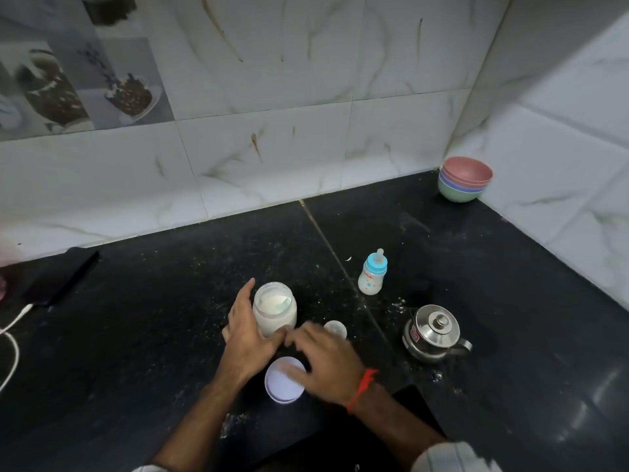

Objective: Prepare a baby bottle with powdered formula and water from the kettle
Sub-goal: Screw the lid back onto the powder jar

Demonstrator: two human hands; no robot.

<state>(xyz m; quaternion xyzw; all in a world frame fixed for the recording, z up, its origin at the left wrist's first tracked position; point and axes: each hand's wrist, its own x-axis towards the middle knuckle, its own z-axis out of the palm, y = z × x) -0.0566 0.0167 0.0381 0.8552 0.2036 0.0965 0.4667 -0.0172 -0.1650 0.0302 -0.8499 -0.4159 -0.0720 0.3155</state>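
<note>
Open formula jar (pixel 275 310) upright on worktop (pixel 153 328); left hand (pixel 245 330) cupped against it, fingers apart. Right hand (pixel 325 357) spread over lid (pixel 284 384) (grip indeterminate). Baby bottle (pixel 371 273), kettle (pixel 431 332) stand apart.

Both hands (pixel 250 338) (pixel 325 361) beside open formula jar (pixel 275 310).

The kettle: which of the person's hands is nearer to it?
Right. The right hand lies over the white lid, just left of the kettle; the left hand sits farther left, against the formula jar.
</note>
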